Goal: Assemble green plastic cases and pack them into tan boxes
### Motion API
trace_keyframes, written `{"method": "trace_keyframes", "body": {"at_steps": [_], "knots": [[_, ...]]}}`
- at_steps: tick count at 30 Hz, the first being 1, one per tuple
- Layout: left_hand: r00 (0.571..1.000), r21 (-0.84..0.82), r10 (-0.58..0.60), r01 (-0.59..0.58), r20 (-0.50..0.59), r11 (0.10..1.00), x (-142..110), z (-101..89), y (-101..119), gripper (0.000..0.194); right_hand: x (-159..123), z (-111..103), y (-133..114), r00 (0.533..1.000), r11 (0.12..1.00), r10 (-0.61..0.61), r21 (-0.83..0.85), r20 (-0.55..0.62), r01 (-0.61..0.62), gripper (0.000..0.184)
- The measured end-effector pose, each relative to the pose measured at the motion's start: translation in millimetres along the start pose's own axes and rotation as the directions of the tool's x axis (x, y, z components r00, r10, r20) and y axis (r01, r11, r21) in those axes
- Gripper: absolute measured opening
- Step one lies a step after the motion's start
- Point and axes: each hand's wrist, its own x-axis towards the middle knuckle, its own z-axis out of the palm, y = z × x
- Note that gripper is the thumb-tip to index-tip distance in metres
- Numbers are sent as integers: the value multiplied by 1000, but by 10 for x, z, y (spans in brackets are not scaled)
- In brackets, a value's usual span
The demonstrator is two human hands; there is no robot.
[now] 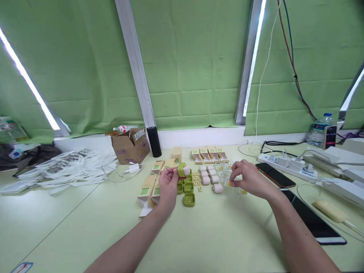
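Observation:
My left hand (168, 184) is closed around a small green holder (181, 170) with a pale rounded block (186, 170) at its right side. To the right, my right hand (250, 177) pinches a small yellow piece (229, 183) among clear plastic pieces (226, 175). Part of what those fingers hold is hidden. Below my left hand stand several square green cups (189, 200). Beside them lie rows of tiny yellowish pieces (200, 188). Several pale pink rounded blocks (218, 188) sit between my two hands. Another clear piece with a yellow centre (243, 192) lies under my right hand.
Small cardboard boxes (146, 189) lie left of the cups, and more boxes (209, 153) stand behind. A brown carton (131, 147) and a black cylinder (154, 141) are farther back. At right are a phone (275, 174), a tablet (309, 216), a power strip (287, 166) and cables.

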Motion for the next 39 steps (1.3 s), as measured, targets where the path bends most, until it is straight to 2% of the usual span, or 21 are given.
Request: {"method": "trace_keyframes", "body": {"at_steps": [3, 6, 11, 18, 25, 30, 33, 35, 39], "knots": [[1000, 18, -6, 6, 3, 1000, -2, -5, -3, 53, -39, -34, -66, 995, 987, 38, -160, 88, -24, 21], [1000, 29, -9, 9, 5, 1000, 2, -11, -22, 54, -52, -27, -167, 989, 963, 75, -265, 127, -39, 20], [1000, 24, 7, -7, 2, 1000, -2, -13, -43, 55, -44, 28, -244, 976, 938, 121, -343, 180, -53, 23], [1000, 20, -7, 7, 21, 1000, -12, -11, -24, 55, -24, 94, -191, 969, 924, 144, -378, 201, -59, 23], [1000, 2, -18, 18, 21, 1000, -39, 25, 29, 52, -64, 214, 10, 996, 955, 7, -296, 90, 20, 22], [998, -75, -59, 62, 39, 995, -67, 31, 38, 47, -67, 181, 58, 999, 978, -48, -206, -19, 43, 22], [989, -143, -116, 129, 91, 981, -78, 34, 40, 44, -22, 159, -52, 983, 987, -123, -122, -139, 106, 14], [976, -169, -170, 192, 136, 967, -81, 40, 41, 42, 11, 192, -176, 956, 985, -168, -68, -242, 156, 13], [942, -205, -256, 300, 216, 932, -82, 61, 32, 42, 26, 422, -488, 895, 956, -233, 77, -381, 282, 20]]}}
